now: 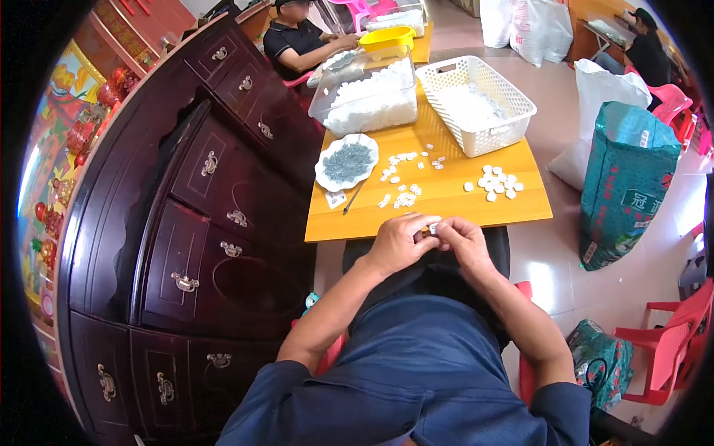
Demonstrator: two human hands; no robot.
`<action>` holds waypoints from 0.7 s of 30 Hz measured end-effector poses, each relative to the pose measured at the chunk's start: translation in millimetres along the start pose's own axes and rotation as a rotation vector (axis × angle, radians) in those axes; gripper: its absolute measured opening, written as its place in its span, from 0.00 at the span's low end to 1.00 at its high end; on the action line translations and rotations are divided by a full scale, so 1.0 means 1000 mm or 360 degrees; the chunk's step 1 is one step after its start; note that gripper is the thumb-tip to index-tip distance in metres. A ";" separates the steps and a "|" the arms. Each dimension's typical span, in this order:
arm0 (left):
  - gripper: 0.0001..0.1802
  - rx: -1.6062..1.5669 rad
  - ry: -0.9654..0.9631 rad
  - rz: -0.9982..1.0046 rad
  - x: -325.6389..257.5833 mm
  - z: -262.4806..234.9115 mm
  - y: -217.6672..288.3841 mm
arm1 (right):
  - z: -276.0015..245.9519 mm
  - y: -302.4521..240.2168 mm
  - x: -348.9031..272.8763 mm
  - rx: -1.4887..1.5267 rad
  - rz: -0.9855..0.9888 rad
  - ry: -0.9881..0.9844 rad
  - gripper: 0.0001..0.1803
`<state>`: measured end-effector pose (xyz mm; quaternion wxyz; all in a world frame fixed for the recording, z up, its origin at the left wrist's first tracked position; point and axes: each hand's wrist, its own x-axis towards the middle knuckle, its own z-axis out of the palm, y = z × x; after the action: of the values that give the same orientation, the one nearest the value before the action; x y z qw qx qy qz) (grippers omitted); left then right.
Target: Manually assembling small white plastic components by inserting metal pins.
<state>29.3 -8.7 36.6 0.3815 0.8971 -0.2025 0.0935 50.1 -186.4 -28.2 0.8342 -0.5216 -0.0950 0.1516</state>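
My left hand [399, 244] and my right hand [465, 241] meet just off the near edge of the yellow table [476, 212]. Fingers of both are closed around a small white plastic piece [433, 230], partly hidden by the fingertips. Beyond my hands lie loose clear-white pieces [406, 197], with more scattered farther back. To their right is a cluster of rounded white pieces [500, 182]. A white scalloped dish [323, 169] at the left holds many tiny dark grey parts. Beside it rest a thin dark tool [352, 198] and a small white card [336, 199].
A clear bin [320, 111] full of white pieces and a cream basket [513, 132] stand farther back. A yellow basin [387, 37] is near a seated co-worker [297, 41]. Dark drawers [216, 215] flank the left. Green sack [628, 186] and red chair [662, 346] are right.
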 end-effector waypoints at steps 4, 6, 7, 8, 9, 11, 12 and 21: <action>0.15 -0.0032 0.0033 -0.0021 0.024 -0.026 -0.024 | 0.000 -0.017 -0.001 -0.0125 0.0043 0.0075 0.11; 0.10 0.0167 0.0086 -0.0080 0.047 -0.041 -0.047 | -0.004 -0.018 -0.001 -0.0171 0.0046 0.0093 0.11; 0.09 0.0354 0.0147 -0.0020 0.058 -0.046 -0.062 | -0.006 -0.018 0.002 -0.0224 0.0008 0.0097 0.12; 0.09 0.0540 0.0208 0.0043 0.067 -0.049 -0.078 | -0.008 -0.017 0.004 -0.0223 0.0032 0.0108 0.12; 0.07 0.0627 0.0239 0.0020 0.078 -0.052 -0.091 | -0.009 -0.015 0.004 -0.0291 0.0040 0.0116 0.12; 0.05 0.0793 0.0213 0.0004 0.096 -0.055 -0.105 | -0.011 -0.009 0.004 -0.0379 0.0047 0.0138 0.12; 0.04 0.0849 0.0172 0.0018 0.104 -0.056 -0.113 | -0.011 -0.010 0.003 -0.0397 0.0065 0.0132 0.12; 0.02 0.0991 -0.0297 0.0246 0.144 -0.056 -0.161 | -0.025 -0.040 0.015 -0.0788 0.0148 0.0115 0.09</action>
<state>227.9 90.3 17.3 0.0607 0.9572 -0.2658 0.0972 78.2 -218.5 -3.4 0.6760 -0.7189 -0.0752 0.1433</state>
